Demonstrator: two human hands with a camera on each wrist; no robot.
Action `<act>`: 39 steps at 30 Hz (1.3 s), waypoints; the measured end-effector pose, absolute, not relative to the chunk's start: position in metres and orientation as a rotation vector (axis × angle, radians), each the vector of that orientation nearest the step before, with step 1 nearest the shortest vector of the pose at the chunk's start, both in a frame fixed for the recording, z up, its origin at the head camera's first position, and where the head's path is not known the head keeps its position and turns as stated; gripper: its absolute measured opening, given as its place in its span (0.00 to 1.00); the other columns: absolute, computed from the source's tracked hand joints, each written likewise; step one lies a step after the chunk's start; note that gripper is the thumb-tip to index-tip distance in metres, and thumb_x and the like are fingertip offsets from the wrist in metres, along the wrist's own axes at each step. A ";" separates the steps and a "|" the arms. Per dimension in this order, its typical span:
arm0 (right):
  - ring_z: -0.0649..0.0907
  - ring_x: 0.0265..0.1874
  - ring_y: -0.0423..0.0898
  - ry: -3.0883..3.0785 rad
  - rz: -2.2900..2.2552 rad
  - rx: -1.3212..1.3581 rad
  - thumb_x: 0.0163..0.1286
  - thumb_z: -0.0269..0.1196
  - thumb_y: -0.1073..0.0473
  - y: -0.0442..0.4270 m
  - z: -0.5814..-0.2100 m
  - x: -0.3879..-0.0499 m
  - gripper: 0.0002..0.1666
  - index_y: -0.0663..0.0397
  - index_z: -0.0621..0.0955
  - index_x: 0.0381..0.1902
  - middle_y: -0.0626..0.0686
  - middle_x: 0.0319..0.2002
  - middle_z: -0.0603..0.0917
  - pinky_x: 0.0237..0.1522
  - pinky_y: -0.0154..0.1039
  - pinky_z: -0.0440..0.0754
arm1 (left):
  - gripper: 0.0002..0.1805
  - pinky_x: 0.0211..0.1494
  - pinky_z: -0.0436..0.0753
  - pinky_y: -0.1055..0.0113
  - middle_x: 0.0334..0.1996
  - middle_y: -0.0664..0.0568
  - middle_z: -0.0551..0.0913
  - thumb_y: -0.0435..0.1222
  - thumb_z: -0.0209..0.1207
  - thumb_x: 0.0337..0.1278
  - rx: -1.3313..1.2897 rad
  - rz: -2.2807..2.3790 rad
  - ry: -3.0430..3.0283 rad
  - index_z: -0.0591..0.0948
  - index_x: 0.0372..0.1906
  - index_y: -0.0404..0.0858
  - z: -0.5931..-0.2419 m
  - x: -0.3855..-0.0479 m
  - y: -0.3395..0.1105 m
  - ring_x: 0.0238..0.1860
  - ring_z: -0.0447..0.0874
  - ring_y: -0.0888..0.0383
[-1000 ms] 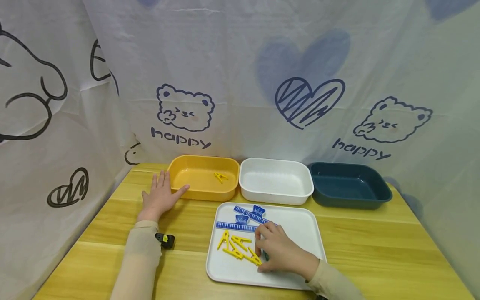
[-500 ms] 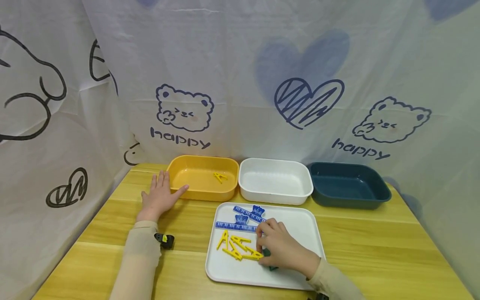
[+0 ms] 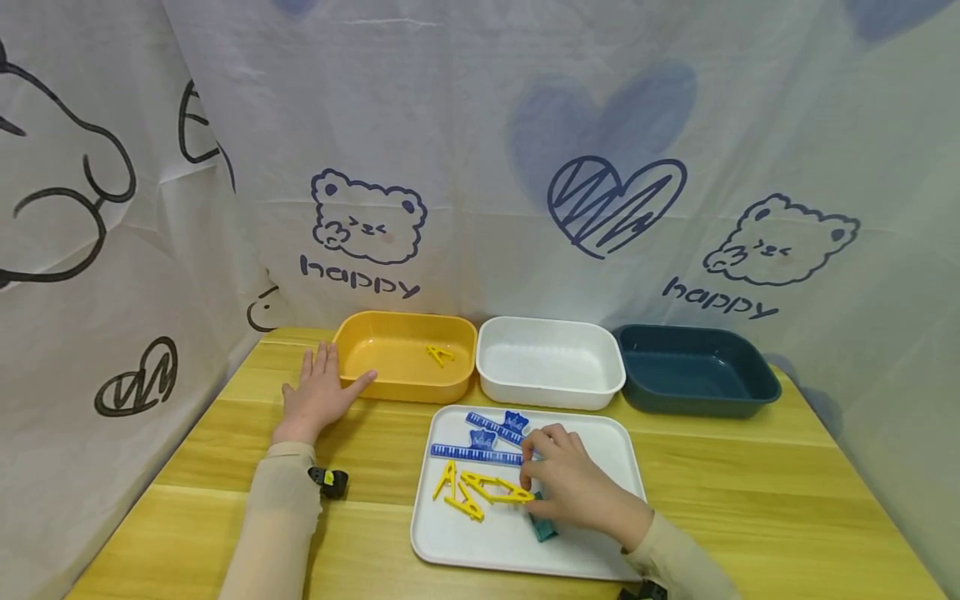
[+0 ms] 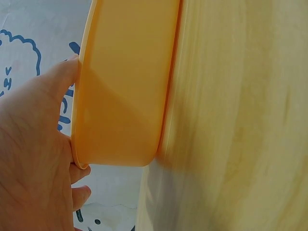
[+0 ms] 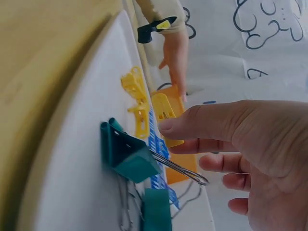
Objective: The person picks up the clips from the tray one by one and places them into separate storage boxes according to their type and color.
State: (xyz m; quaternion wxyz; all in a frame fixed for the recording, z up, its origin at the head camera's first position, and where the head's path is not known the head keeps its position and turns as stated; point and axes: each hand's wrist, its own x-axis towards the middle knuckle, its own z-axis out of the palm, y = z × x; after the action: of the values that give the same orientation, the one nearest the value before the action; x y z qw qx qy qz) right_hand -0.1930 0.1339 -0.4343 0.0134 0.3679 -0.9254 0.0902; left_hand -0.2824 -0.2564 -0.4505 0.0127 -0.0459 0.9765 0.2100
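My left hand [image 3: 318, 400] rests against the left end of the yellow bin [image 3: 408, 387], its fingers spread. In the left wrist view the thumb touches the rim of that bin. Above the white tray [image 3: 480, 554], my right hand [image 3: 581, 483] pinches a yellow clothespin [image 5: 162, 107] between thumb and index finger. Several other yellow clothespins [image 3: 465, 502] lie on the tray, left of this hand. Teal binder clips [image 5: 137, 161] with wire handles sit beneath it, partly hidden in the head view. Two blue ruler-shaped clips [image 3: 476, 453] with a piano-key print lie farther back.
A white bin [image 3: 551, 392] and a dark teal bin [image 3: 701, 404] stand in a row beside the yellow one, behind the tray. Inside the yellow bin lies one yellow clothespin [image 3: 439, 355]. A printed curtain [image 3: 480, 250] hangs behind the wooden table [image 3: 787, 517].
My right hand has taken hold of a yellow clothespin and shifted slightly up and right, uncovering more of a teal clip. The left hand has stayed put.
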 end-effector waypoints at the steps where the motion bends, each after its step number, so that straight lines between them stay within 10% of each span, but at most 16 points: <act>1: 0.66 0.50 0.46 -2.879 0.294 1.136 0.51 0.75 0.47 0.135 -0.433 -0.193 0.11 0.37 0.82 0.25 0.44 0.45 0.73 0.48 0.44 0.64 | 0.61 0.64 0.39 0.19 0.78 0.37 0.32 0.75 0.37 0.57 -0.144 0.655 3.041 0.36 0.77 0.33 -0.450 -0.283 -0.257 0.78 0.27 0.36; 39: 0.67 0.52 0.47 -2.724 0.453 0.967 0.53 0.75 0.51 0.103 -0.408 -0.216 0.09 0.41 0.84 0.29 0.45 0.43 0.74 0.56 0.48 0.68 | 0.61 0.65 0.39 0.19 0.78 0.36 0.34 0.75 0.37 0.57 -0.145 0.652 3.050 0.36 0.77 0.33 -0.450 -0.282 -0.256 0.78 0.28 0.35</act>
State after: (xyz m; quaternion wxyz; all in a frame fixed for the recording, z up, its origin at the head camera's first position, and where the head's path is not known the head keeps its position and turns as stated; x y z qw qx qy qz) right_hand -0.2160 0.1026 -0.4079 0.1079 0.3285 -0.9256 0.1541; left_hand -0.2822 -0.2560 -0.4504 0.0094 -0.0464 0.9768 0.2089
